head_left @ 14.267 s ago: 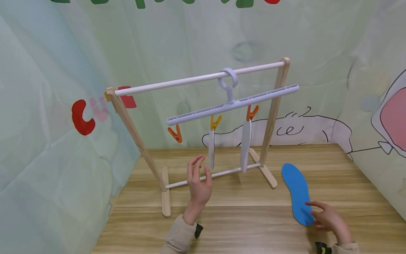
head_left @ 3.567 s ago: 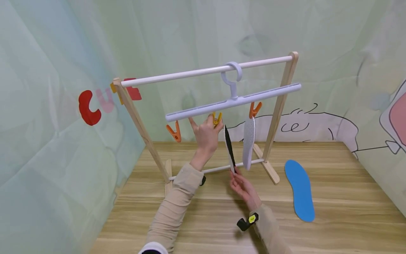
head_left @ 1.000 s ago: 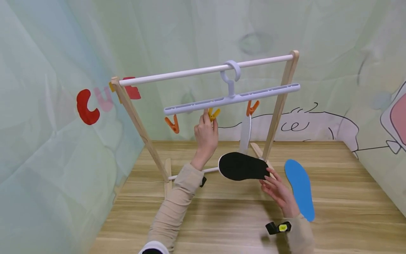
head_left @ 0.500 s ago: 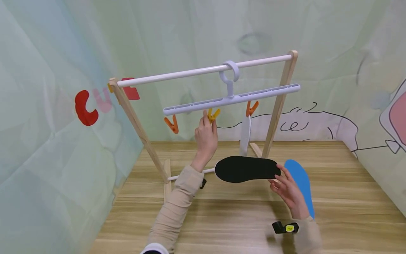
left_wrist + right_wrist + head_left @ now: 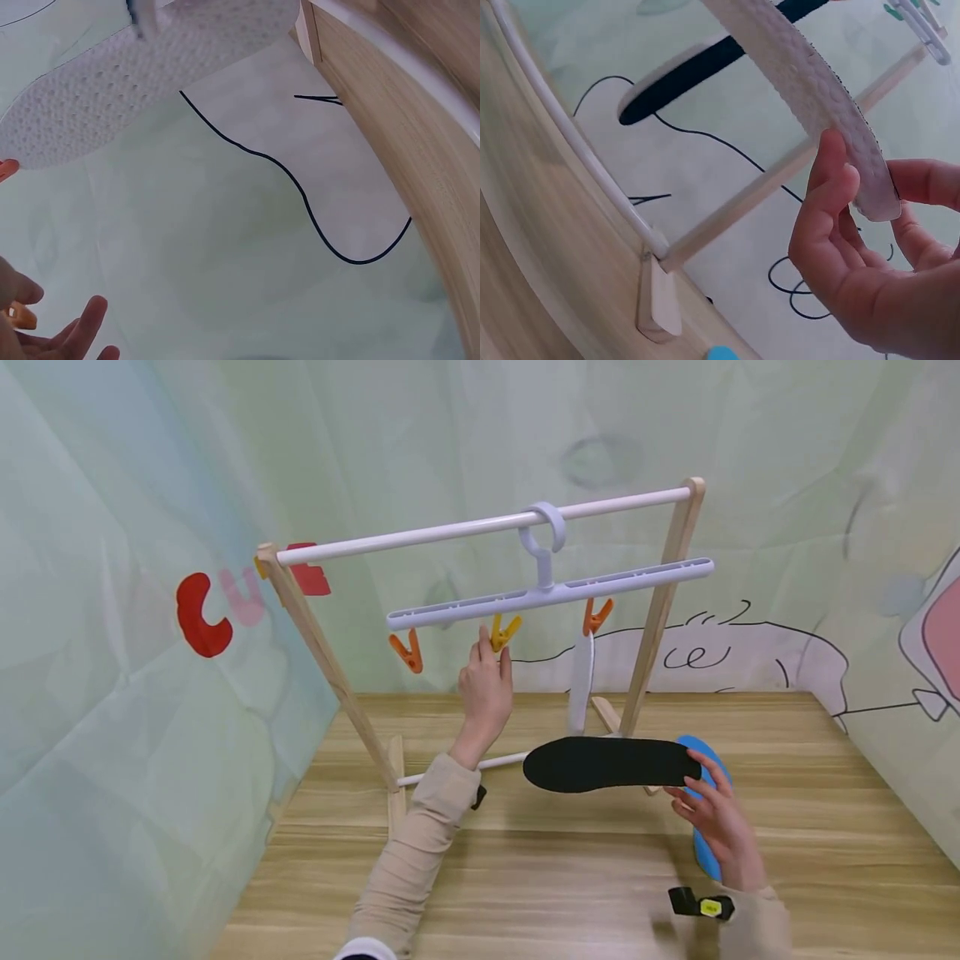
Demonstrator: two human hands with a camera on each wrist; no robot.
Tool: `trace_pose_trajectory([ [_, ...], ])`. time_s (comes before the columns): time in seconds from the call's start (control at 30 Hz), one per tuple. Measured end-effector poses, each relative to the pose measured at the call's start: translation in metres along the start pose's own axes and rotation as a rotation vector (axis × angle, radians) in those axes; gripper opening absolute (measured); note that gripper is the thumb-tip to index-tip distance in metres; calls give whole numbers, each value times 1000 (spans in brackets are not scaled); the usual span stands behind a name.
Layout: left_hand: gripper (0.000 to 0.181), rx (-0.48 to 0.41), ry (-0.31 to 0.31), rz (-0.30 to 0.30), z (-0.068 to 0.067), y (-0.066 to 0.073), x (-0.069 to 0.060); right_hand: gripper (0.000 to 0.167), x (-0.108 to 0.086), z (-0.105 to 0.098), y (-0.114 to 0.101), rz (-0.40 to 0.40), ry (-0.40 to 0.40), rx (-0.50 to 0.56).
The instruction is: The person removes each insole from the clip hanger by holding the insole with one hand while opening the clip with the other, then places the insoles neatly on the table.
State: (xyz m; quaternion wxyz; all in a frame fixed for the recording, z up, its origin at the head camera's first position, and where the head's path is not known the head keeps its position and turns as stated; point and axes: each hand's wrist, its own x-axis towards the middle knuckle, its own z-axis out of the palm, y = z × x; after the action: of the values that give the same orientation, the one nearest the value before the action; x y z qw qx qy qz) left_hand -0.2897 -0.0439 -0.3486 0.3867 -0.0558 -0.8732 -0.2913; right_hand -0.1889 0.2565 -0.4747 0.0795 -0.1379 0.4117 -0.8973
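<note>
An insole (image 5: 611,764), black on the side facing the head camera, lies level in the air before the rack. My right hand (image 5: 720,827) pinches its right end between thumb and fingers; in the right wrist view the insole (image 5: 817,82) shows its white dimpled side. My left hand (image 5: 486,693) is just beneath a yellow clothespin (image 5: 503,633) on the lilac hanger (image 5: 540,600), fingers loosely extended beside it. Nothing hangs from that clothespin. Another white insole (image 5: 581,685) hangs from an orange clothespin (image 5: 596,617) to its right.
A wooden rack with a white top rod (image 5: 412,537) bears the hanger. A second orange clothespin (image 5: 407,652) hangs at the left end, holding nothing. Behind my right hand, a blue insole (image 5: 705,852) lies on the wooden table (image 5: 570,885), partly hidden. Patterned cloth walls enclose the table.
The black-and-white insole, earlier hanging from the yellow clothespin, is off it and turned level. My right hand has carried it rightward and away; my left hand has dropped slightly below the clothespin.
</note>
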Motion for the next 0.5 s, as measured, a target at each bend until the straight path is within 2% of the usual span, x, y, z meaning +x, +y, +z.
trace_pose_trajectory([
  [0.17,45,-9,-15,-26,-1,-3,-3,43,-8,-2,-7,-8,28,-42],
  [0.3,48,19,-56,-62,-2,-4,-6,42,-12,-1,-12,-18,65,-90],
  [0.5,45,169,-177,-108,-4,-3,-10,42,-14,1,-21,-67,95,-204],
])
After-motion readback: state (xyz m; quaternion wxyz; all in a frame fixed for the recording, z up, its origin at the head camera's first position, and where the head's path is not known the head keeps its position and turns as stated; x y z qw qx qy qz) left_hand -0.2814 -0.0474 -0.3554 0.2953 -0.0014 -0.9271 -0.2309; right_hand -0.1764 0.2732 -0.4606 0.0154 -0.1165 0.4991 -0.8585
